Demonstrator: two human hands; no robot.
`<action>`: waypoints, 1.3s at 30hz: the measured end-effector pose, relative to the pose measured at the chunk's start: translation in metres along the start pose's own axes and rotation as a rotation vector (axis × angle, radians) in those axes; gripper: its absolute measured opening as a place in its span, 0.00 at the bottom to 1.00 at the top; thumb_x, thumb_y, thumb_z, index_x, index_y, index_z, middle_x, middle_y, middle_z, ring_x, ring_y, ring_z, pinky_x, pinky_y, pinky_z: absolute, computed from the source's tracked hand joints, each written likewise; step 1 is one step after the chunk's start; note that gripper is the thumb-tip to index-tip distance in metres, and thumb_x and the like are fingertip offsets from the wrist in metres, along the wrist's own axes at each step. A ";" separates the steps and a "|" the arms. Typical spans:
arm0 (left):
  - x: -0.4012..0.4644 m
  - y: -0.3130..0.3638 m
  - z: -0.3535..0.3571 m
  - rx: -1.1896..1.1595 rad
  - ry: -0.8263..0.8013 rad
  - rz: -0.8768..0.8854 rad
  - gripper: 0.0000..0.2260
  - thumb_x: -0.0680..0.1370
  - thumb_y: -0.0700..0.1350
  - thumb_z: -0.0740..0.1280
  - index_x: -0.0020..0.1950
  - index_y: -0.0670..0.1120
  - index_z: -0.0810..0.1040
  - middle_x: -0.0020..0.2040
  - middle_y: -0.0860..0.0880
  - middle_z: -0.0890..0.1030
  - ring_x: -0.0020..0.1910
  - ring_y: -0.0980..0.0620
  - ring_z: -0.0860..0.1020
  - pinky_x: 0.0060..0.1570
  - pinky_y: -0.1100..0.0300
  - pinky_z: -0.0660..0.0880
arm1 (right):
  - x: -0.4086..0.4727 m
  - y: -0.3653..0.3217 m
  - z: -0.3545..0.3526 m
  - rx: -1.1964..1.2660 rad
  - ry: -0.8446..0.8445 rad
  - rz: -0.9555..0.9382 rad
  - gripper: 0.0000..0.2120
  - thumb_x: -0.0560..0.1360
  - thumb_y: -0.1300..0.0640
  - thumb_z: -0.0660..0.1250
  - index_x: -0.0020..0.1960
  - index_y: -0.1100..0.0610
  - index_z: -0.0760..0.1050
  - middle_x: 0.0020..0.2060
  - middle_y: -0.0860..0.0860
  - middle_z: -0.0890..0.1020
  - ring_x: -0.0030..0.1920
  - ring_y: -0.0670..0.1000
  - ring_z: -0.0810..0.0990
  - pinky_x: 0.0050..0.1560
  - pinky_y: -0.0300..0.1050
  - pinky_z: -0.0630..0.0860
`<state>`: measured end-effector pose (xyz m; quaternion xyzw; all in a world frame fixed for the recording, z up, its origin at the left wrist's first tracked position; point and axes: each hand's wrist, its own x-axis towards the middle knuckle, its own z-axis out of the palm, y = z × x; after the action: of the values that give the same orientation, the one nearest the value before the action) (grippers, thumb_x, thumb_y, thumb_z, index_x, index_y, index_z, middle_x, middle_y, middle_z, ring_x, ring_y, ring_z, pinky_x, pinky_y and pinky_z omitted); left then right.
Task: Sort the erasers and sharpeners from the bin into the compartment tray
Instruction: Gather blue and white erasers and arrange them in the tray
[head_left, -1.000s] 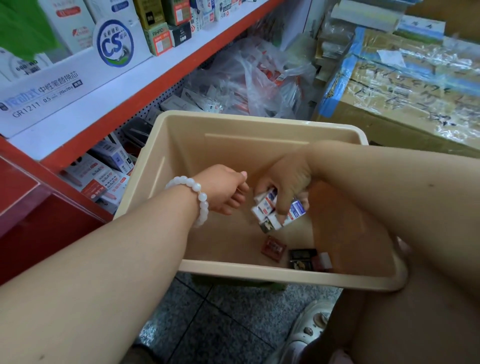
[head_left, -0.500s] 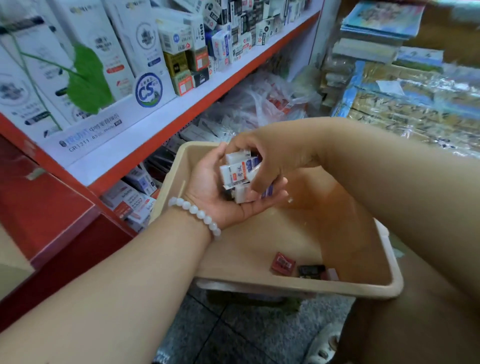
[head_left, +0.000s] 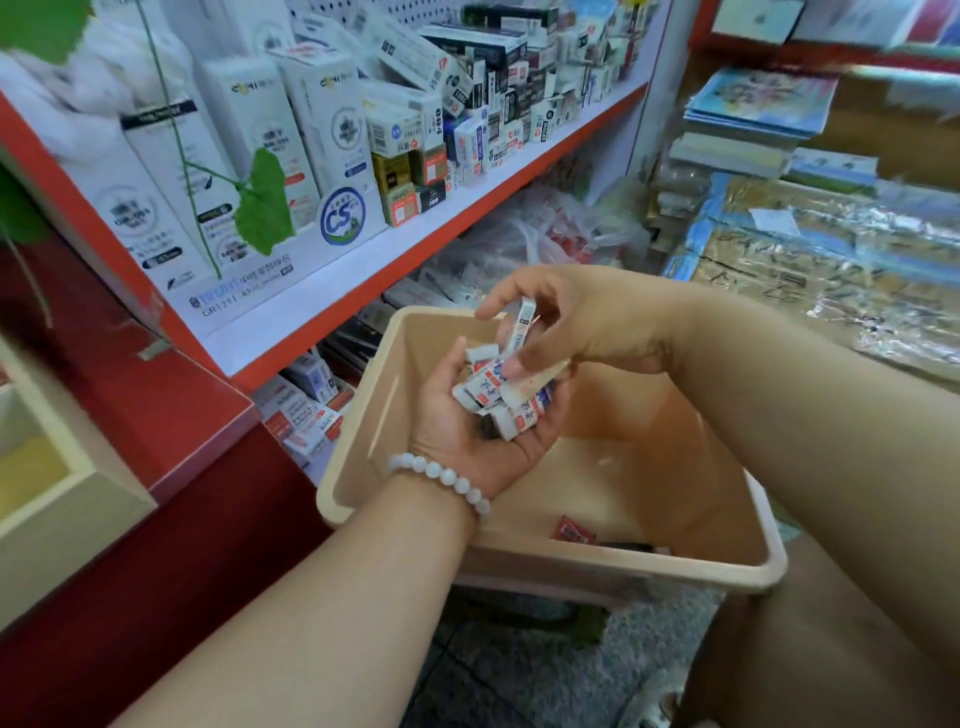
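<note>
Left hand, above the bin, is cupped palm-up as a holder, curled round a pile of erasers. Right hand, above it, pinches one eraser, apparently singling it out. Both hands sit higher above the bin than half a second ago.

Bin mouth: open above, both forearms crossing it | Bin floor: mostly bare, red packet and a dark item by the near wall | Left: red-edged shelf overhangs the far-left rim, boxes packed beneath | Right: taped carton close beside | Over bin: left hand heaped with erasers, right hand just above.
</note>
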<state>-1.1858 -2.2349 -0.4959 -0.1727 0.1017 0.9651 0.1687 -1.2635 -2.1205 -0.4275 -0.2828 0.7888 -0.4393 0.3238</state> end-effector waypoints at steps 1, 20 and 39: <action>0.000 -0.001 -0.001 -0.007 0.006 -0.003 0.26 0.74 0.58 0.64 0.60 0.38 0.78 0.62 0.39 0.77 0.57 0.40 0.76 0.39 0.51 0.81 | 0.002 0.003 0.003 0.020 0.052 -0.002 0.19 0.69 0.67 0.74 0.56 0.55 0.75 0.43 0.55 0.81 0.42 0.55 0.81 0.45 0.53 0.78; -0.002 -0.006 0.009 -0.178 0.076 0.080 0.21 0.74 0.52 0.66 0.60 0.39 0.77 0.55 0.44 0.80 0.51 0.45 0.80 0.36 0.55 0.81 | 0.011 -0.005 0.028 1.071 0.698 -0.219 0.07 0.80 0.56 0.61 0.46 0.59 0.72 0.31 0.53 0.77 0.25 0.45 0.74 0.19 0.35 0.62; -0.097 0.005 0.038 -0.227 0.064 0.366 0.18 0.77 0.48 0.64 0.58 0.35 0.76 0.49 0.32 0.81 0.47 0.34 0.79 0.44 0.39 0.77 | -0.027 -0.061 0.083 0.900 0.580 -0.171 0.08 0.79 0.56 0.62 0.44 0.59 0.72 0.28 0.53 0.78 0.26 0.46 0.76 0.27 0.34 0.75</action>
<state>-1.1131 -2.2584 -0.4249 -0.1998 0.0272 0.9789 -0.0330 -1.1737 -2.1704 -0.4007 -0.0464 0.5539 -0.8186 0.1449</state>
